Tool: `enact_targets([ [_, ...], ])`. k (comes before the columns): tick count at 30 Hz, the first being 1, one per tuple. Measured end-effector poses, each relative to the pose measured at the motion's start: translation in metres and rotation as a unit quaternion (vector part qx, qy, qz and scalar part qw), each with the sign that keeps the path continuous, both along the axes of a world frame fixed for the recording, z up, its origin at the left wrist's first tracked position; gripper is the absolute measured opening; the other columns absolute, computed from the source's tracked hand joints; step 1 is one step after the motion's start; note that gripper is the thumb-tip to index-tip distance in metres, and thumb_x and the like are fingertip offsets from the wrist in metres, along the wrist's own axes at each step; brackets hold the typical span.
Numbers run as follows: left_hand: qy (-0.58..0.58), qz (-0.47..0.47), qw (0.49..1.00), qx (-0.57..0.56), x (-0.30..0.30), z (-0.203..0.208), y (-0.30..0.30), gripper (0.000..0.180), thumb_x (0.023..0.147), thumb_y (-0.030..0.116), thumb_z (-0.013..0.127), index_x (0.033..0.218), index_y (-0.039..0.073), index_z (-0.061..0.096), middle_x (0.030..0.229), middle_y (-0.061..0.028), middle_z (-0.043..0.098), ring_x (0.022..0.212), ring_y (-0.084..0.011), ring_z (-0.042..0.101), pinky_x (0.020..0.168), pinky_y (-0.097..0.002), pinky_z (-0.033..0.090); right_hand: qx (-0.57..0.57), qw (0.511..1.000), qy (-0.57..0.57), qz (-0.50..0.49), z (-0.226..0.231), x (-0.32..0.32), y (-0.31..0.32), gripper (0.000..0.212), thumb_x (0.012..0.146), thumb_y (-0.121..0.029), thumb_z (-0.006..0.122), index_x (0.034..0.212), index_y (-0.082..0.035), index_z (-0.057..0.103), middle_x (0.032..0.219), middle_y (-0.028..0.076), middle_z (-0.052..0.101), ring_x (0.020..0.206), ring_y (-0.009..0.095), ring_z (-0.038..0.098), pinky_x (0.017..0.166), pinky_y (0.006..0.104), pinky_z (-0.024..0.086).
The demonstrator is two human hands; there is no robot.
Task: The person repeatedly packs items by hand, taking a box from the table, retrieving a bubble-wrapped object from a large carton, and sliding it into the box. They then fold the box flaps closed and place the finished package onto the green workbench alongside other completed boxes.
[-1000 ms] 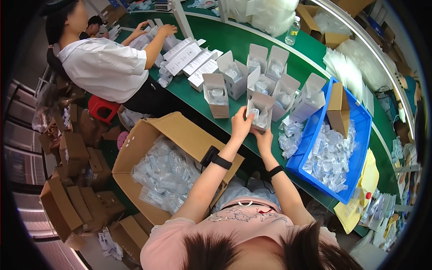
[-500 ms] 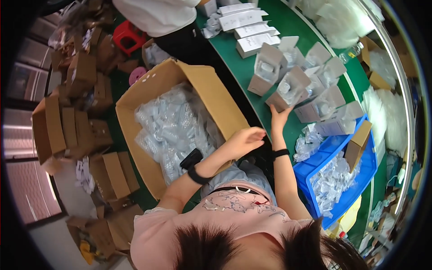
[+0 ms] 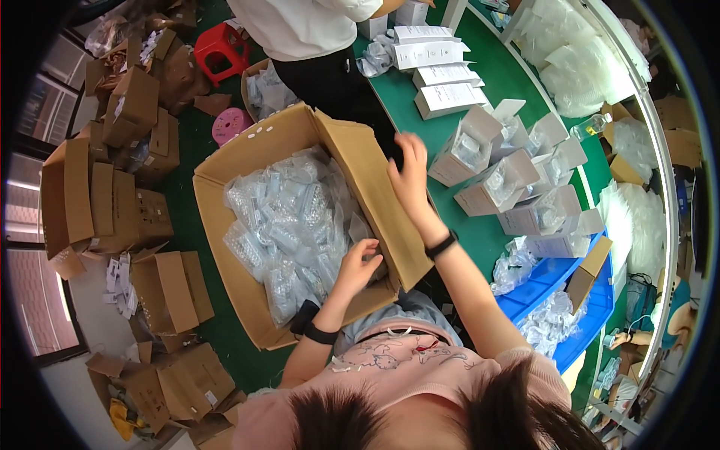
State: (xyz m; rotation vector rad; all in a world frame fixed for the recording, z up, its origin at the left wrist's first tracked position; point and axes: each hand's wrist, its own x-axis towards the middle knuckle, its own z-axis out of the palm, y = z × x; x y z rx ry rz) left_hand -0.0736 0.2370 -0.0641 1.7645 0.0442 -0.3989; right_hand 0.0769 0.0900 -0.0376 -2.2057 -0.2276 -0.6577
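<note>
A large brown carton (image 3: pixel 379 199) stands in front of me, holding a pile of clear bubble-wrap packets (image 3: pixel 289 217). My left hand (image 3: pixel 358 268) is inside its right part, above the packets, with the fingers loosely bent and apart and nothing visible in them. By the outer side of the carton's raised right flap, my right hand (image 3: pixel 409 180) reaches up with fingers apart, empty. Across the green table (image 3: pixel 455 206) to the right stand several open white boxes (image 3: pixel 491 187) with clear plastic wrap showing inside.
Closed white boxes (image 3: pixel 452 99) lie in a row at the table's far end, near a person in a white top (image 3: pixel 300 26). A blue bin (image 3: pixel 600 300) with crumpled clear plastic is at right. Brown cartons (image 3: pixel 161 289) and a red stool (image 3: pixel 222 54) stand at left.
My right hand has left the open white boxes and moved left to the carton's flap. My left hand has gone down into the carton. The view has shifted slightly.
</note>
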Motion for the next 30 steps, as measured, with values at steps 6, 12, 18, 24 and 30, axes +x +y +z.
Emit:
enact_targets([
  [6,0.092,0.047,0.985,-0.138,0.007,-0.006,0.01,0.026,0.081,0.003,0.055,0.106,0.0,0.051,0.104,-0.0079,0.056,0.095,-0.0153,0.054,0.08,-0.0266,0.044,-0.276,0.868,0.15,-0.385,-0.058,0.187,-0.022,0.048,0.081,-0.013,0.044,0.125,0.002,0.035,0.133,0.026,0.028,0.126,0.045,0.017,0.094,0.0636,0.019],
  [12,0.124,0.135,0.965,-0.186,-0.009,-0.02,0.044,0.025,0.08,0.004,0.056,0.105,0.001,0.052,0.102,-0.0063,0.058,0.093,-0.0129,0.055,0.079,-0.0248,0.043,-0.339,0.815,0.205,-0.424,-0.095,0.211,-0.06,0.041,0.086,-0.015,0.041,0.126,-0.005,0.038,0.132,0.021,0.033,0.125,0.04,0.024,0.092,0.0628,0.023],
  [18,0.108,0.172,0.967,-0.153,-0.007,-0.005,0.068,0.026,0.081,0.002,0.054,0.107,0.0,0.05,0.104,-0.0071,0.056,0.096,-0.0148,0.054,0.077,-0.0259,0.044,-0.196,0.895,0.187,-0.355,-0.049,0.159,0.002,0.044,0.084,-0.008,0.044,0.127,-0.004,0.036,0.134,0.015,0.033,0.124,0.038,0.028,0.093,0.0598,0.024],
  [24,0.012,0.232,0.952,-0.199,0.03,0.061,0.079,0.03,0.083,0.005,0.051,0.112,0.003,0.048,0.115,-0.009,0.05,0.105,-0.0182,0.05,0.083,-0.0299,0.043,-0.069,0.993,-0.08,-0.06,0.038,0.004,0.05,0.048,0.077,0.006,0.046,0.124,-0.002,0.04,0.124,0.021,0.043,0.117,0.043,0.036,0.095,0.0446,0.033],
  [30,-0.035,0.275,0.843,-0.46,0.039,0.074,0.114,0.063,0.082,0.006,0.055,0.134,0.009,0.02,0.124,-0.0107,0.04,0.109,-0.0215,0.044,0.088,-0.0329,0.04,-0.242,0.872,-0.076,0.419,0.081,-0.119,0.083,0.041,0.069,-0.007,0.053,0.11,-0.003,0.055,0.119,0.011,0.048,0.119,0.037,0.038,0.09,0.0458,0.037],
])
